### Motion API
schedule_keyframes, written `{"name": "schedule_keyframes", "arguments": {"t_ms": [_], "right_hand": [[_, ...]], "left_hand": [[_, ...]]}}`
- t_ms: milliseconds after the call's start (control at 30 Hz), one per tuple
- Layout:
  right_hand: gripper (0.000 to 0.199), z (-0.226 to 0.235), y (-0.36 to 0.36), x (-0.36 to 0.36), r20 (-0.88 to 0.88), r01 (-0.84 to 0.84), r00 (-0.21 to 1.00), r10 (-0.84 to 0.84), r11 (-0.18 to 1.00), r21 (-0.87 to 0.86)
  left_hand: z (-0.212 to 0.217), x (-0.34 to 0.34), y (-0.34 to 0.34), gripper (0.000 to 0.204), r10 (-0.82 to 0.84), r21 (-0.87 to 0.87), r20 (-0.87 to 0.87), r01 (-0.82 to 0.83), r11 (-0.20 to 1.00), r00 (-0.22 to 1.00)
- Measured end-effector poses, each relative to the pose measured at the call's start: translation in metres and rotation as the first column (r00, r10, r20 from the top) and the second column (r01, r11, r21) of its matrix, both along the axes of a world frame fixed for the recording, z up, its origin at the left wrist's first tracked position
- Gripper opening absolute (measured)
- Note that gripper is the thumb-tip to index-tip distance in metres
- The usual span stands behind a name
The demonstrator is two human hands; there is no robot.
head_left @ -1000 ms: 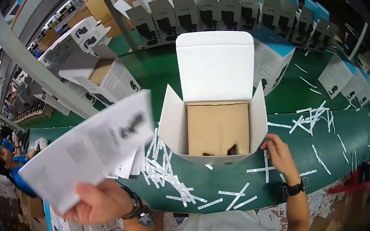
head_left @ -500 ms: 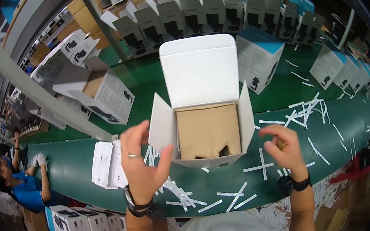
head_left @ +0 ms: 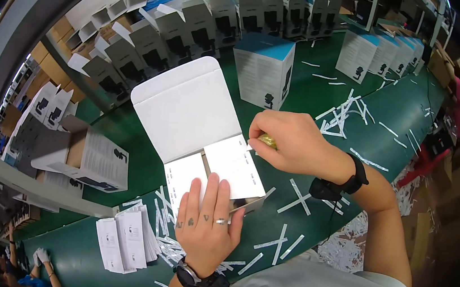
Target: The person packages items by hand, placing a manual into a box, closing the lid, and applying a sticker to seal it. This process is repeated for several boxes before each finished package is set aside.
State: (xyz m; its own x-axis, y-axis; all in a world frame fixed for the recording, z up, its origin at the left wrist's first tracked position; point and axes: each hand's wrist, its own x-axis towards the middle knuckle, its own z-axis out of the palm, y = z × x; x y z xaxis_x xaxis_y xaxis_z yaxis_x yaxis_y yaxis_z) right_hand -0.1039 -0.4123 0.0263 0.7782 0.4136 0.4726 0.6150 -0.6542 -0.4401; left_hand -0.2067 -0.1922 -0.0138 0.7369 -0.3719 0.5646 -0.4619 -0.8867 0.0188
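Observation:
A white carton (head_left: 191, 113) stands before me with its lid raised at the back and both side flaps (head_left: 234, 166) folded inward. My left hand (head_left: 206, 226) lies flat over the flaps near the front edge, fingers stretched out, a ring on one of them. At the carton's right side, my right hand (head_left: 298, 143) is closed, its fingertips close to the lid's hinge corner. A small yellow-gold thing (head_left: 268, 140) shows in its curled fingers; its kind is unclear. The carton's contents are mostly hidden beneath the flaps.
White strips (head_left: 295, 196) lie scattered over the green table (head_left: 67, 250). Left of the carton is a stack of folded leaflets (head_left: 120, 238). Behind stand a blue-topped carton (head_left: 261, 70) and a row of open cartons (head_left: 191, 31). Another open carton (head_left: 97, 159) is at left, near a metal post.
Both side flaps, upright before, are now folded in over the brown cardboard insert. My left hand moved onto them, and my right hand moved left to the carton's side. The view has turned rightward.

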Motion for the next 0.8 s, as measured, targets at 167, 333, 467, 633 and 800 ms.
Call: {"name": "schedule_keyframes", "arguments": {"t_ms": [167, 333, 467, 633, 800], "right_hand": [[0.011, 0.000, -0.001, -0.003, -0.024, 0.036, 0.999, -0.037, 0.998, -0.044], [0.012, -0.002, 0.005, -0.001, -0.067, -0.045, 0.997, 0.047, 0.999, 0.026], [0.015, 0.014, 0.029, -0.007, -0.168, -0.269, 0.934, 0.315, 0.931, 0.247], [0.016, 0.019, 0.092, 0.007, -0.090, -0.323, 0.944, 0.316, 0.943, -0.080], [0.018, 0.015, 0.126, 0.011, -0.138, -0.350, 0.934, 0.329, 0.922, -0.168]], "left_hand": [[-0.001, -0.001, -0.001, 0.047, -0.009, -0.009, 0.009, 0.009, 1.000, 1.000], [-0.002, 0.001, 0.001, 0.046, -0.023, -0.023, 0.010, 0.023, 0.999, 1.000], [-0.008, 0.007, 0.003, 0.044, -0.056, -0.030, 0.069, 0.059, 0.998, 0.996], [-0.011, 0.005, 0.004, 0.042, -0.085, -0.082, 0.124, 0.095, 0.992, 0.989], [-0.016, 0.006, 0.006, 0.038, -0.065, -0.131, 0.151, 0.085, 0.988, 0.986]]}}
